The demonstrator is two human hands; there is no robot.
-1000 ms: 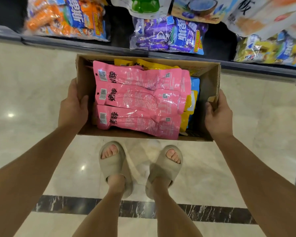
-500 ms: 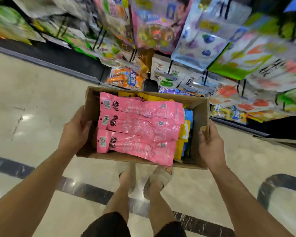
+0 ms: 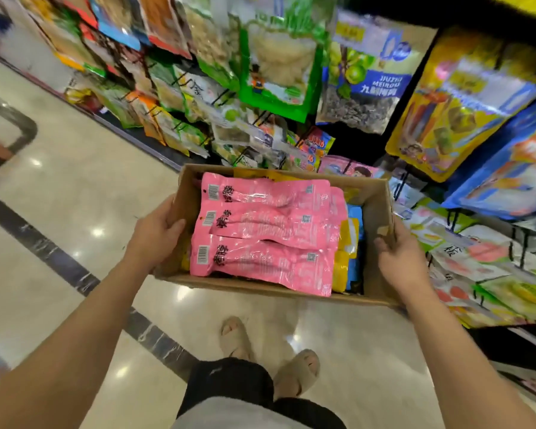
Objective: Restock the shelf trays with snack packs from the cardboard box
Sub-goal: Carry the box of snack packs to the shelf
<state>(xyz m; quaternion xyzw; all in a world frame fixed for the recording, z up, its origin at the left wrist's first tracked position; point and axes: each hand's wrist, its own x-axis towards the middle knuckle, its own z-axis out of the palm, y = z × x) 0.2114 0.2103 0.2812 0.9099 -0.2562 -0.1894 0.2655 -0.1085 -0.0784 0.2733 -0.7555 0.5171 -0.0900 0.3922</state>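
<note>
Three pink snack packs (image 3: 266, 233) lie flat and overlapping on top of the load in the cardboard box (image 3: 376, 202), with yellow packs (image 3: 342, 264) and blue packs (image 3: 353, 212) wedged on edge along its right side. The pink film is glossy and wrinkled, so these packs are probably light, limp and a little slippery. A pinch on the flat sealed end by the barcode looks safer than squeezing the filled middle. The box is carried off the floor (image 3: 75, 196), in front of the person. The left hand (image 3: 155, 233) grips its left end with the thumb hooked over the rim, and the right hand (image 3: 399, 258) grips the right end with the thumb on the inner wall. The other fingers are hidden behind the card. Thin, open-topped card like this likely bows if held by one end only, so freeing a hand to pick out packs calls for resting the box somewhere first. Just beyond the far rim hang crowded snack bags (image 3: 276, 63), and to the right more packs fill the lower shelf (image 3: 483, 267). The hanging bags and their black hooks could snag a reach. Sandalled feet (image 3: 235, 335) stand below the box.
</note>
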